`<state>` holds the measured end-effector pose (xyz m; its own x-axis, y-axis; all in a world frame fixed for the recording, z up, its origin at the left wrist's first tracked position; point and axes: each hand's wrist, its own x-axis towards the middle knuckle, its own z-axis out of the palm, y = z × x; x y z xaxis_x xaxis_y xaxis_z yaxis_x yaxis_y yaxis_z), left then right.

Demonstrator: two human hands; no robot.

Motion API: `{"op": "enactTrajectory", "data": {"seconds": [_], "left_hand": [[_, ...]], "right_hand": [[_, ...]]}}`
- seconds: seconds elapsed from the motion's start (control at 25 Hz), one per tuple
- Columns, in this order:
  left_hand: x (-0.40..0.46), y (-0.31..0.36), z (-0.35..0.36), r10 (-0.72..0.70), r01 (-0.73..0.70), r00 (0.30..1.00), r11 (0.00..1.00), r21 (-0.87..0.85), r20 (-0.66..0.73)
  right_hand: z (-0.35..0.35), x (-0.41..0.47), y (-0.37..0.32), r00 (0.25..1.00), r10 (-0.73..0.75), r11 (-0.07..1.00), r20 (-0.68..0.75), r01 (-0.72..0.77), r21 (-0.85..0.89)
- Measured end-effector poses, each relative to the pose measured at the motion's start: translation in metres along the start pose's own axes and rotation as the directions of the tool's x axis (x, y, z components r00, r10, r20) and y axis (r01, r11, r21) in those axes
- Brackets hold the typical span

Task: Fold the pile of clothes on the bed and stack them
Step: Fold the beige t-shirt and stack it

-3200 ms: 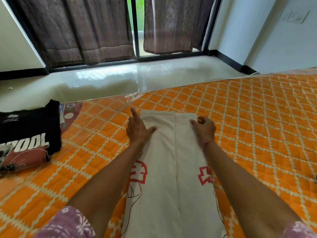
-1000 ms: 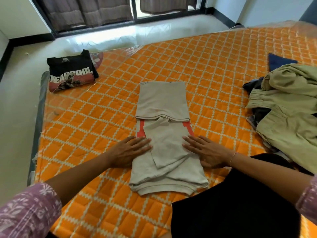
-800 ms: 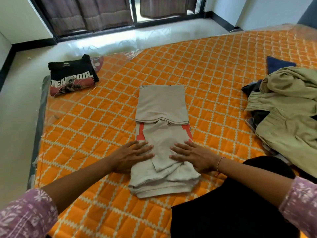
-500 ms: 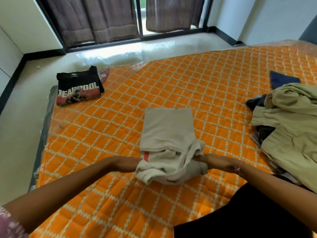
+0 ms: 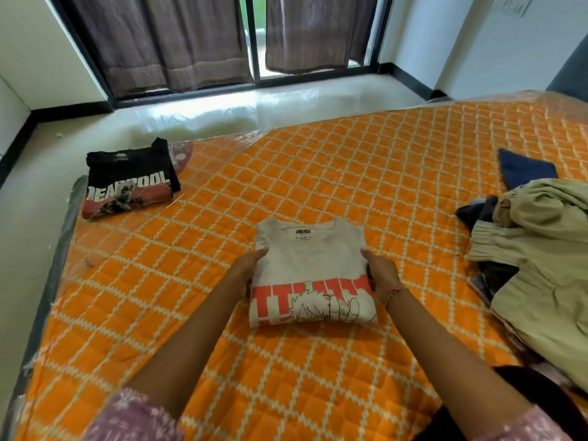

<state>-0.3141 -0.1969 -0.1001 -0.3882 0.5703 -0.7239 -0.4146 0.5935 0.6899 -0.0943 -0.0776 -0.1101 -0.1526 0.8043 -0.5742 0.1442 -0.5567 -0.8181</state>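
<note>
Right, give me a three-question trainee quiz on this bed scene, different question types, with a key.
1. True or false: the black T-shirt lies folded near the bed's far left corner.
2. Multiple choice: how is the beige T-shirt held? A) one hand pinches its collar; B) the left hand and the right hand grip its two side edges; C) nobody touches it.
3. Fill in: the unfolded pile, topped by a khaki garment, lies on the ____ side of the orange mattress.

Key: 1 true; 2 B; 3 right.
</note>
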Motion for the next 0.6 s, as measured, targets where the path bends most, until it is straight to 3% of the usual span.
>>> {"op": "enactTrajectory", "data": {"seconds": [0.12, 0.2, 0.32, 0.4, 0.52, 0.6], "left_hand": [[0.013, -0.019, 0.007, 0.152, -0.145, 0.978, 0.988, 0.06, -0.142], [0.014, -0.025, 0.013, 0.328, -0.289, 0.916, 0.938, 0.189, -0.229], [0.012, -0.041, 0.013, 0.487, -0.416, 0.832, 0.864, 0.284, -0.265], [0.016, -0.048, 0.007, 0.473, -0.377, 0.849, 0.855, 0.355, -0.236], [0.024, -0.026, 0.011, 0.391, -0.292, 0.884, 0.89, 0.35, -0.256], [0.029, -0.011, 0.016, 0.385, -0.312, 0.893, 0.903, 0.296, -0.234]], "right_hand": [[0.007, 0.009, 0.026, 0.981, -0.054, 0.993, -0.188, 0.032, -0.116], [0.018, 0.012, 0.028, 0.982, -0.105, 0.989, -0.157, 0.087, -0.119], [0.016, 0.017, 0.029, 1.0, -0.014, 0.998, 0.016, 0.013, 0.069], [0.013, 0.02, 0.025, 0.999, 0.012, 1.0, -0.049, -0.013, -0.021], [0.018, 0.036, -0.004, 0.955, -0.185, 0.936, -0.234, 0.098, -0.339], [0.026, 0.043, -0.021, 0.959, -0.244, 0.873, -0.143, 0.153, -0.464]]}}
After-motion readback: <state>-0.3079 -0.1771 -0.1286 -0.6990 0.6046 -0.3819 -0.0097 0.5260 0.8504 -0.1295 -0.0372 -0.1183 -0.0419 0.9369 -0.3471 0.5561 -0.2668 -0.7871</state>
